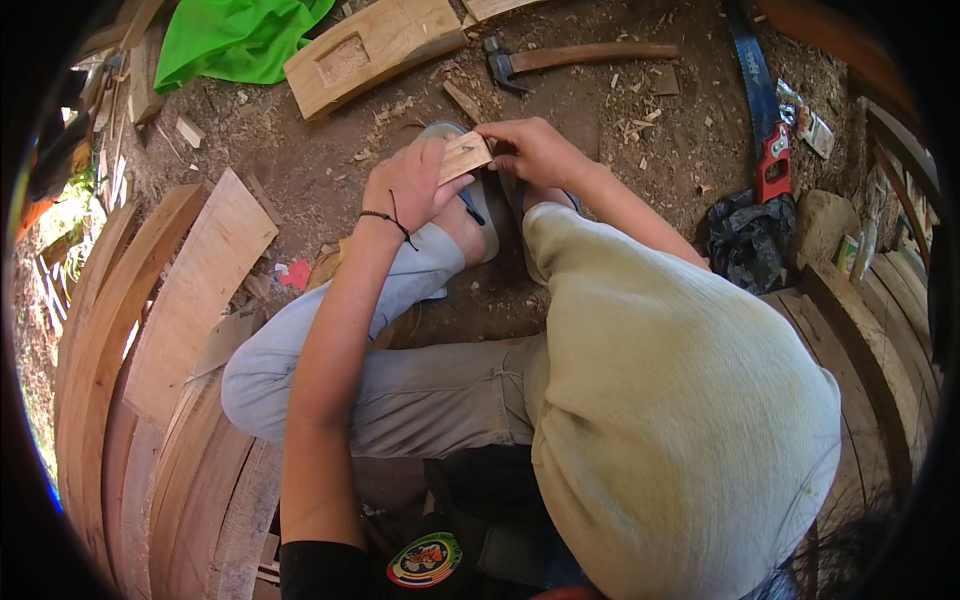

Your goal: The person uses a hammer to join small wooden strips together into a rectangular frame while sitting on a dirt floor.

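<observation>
A small pale wooden block (pixel 464 157), with a dark slit in its upper face like the sole of a hand plane, is held over my feet. Wrapped round its left side is my left hand (pixel 408 183), a dark cord on the wrist. The fingers of my right hand (pixel 538 152) pinch the block's right end, where a dark edge shows; the fingertips are partly hidden. On the dirt floor beyond my hands lie a claw hammer (pixel 590 55) with a wooden handle and a curved timber piece (pixel 375 52) with a rectangular mortise cut in it.
A hand saw (pixel 755 80) with a red handle lies at the right, above a black plastic bag (pixel 752 240). Curved planks (pixel 120 340) lean at the left; more boards (pixel 870 350) lie at the right. Green cloth (pixel 235 40) sits at the far left. Wood chips litter the floor.
</observation>
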{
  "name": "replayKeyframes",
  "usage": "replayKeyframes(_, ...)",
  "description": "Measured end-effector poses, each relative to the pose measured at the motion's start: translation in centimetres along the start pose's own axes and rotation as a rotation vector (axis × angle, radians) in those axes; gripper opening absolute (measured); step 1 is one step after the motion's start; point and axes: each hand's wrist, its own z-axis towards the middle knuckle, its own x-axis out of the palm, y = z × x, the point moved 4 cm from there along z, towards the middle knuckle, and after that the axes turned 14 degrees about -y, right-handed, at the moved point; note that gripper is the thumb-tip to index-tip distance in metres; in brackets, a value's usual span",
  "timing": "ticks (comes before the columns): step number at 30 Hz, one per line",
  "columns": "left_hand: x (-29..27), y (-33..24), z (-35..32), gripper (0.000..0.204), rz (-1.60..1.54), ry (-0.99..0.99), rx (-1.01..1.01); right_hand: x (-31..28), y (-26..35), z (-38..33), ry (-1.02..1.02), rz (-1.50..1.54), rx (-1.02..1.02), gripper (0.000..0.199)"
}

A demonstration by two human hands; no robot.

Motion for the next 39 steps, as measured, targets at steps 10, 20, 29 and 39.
replayKeyframes(10,0.2,0.1,0.0,0.046,0.003,-0.016,0.011,0.0,0.6,0.1,-0.020,0.024,-0.027,0.050)
replayKeyframes(20,-0.4,-0.4,0.0,0.047,0.036,-0.033,0.060,0.3,-0.1,-0.2,-0.044,-0.017,-0.037,0.051)
replayKeyframes(29,0.4,-0.2,-0.6,0.047,0.053,-0.022,0.009,0.5,-0.4,-0.2,-0.020,0.015,0.025,0.052)
replayKeyframes(39,0.0,0.2,-0.3,0.048,0.046,0.000,0.042,1.0,-1.8,-0.3,-0.011,0.062,0.087,0.051)
